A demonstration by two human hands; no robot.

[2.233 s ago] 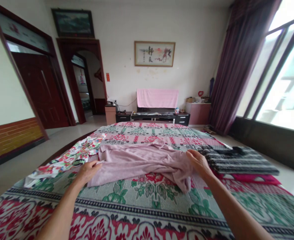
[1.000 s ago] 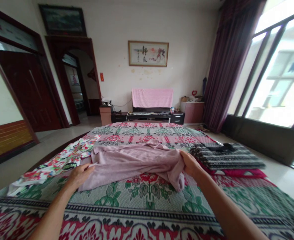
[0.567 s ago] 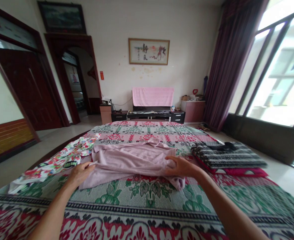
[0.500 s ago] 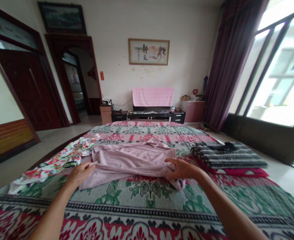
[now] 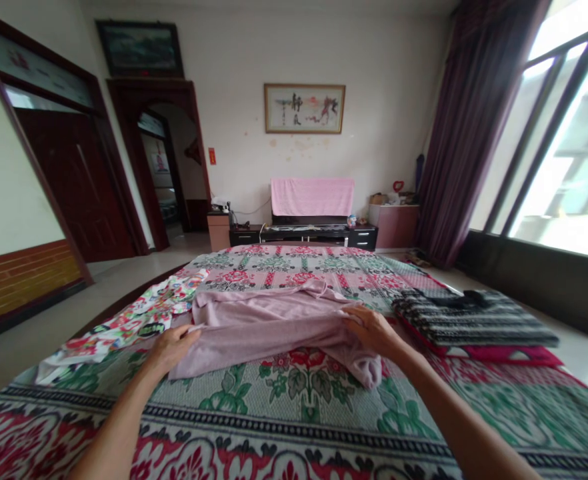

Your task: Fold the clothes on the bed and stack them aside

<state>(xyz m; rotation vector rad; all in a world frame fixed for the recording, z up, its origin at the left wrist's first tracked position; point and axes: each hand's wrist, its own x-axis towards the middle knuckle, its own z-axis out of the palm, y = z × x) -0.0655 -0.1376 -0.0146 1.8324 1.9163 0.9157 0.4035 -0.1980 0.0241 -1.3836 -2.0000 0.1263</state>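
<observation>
A pale pink garment [image 5: 269, 323] lies spread on the patterned bed cover [image 5: 294, 400]. My left hand [image 5: 170, 347] grips the garment's near left edge with curled fingers. My right hand [image 5: 374, 330] rests on the garment's right side, fingers closed over a fold of the cloth; a loose end of it hangs below the hand toward me.
A white floral cloth [image 5: 139, 317] lies left of the garment. A folded striped blanket on a red one [image 5: 469, 320] lies at the right. A low dark cabinet with a pink towel [image 5: 312, 197] stands at the far wall. Doors at left, windows at right.
My right hand carried the garment's right side leftward over the middle, then shifted slightly back and up. My left hand kept its hold on the left edge.
</observation>
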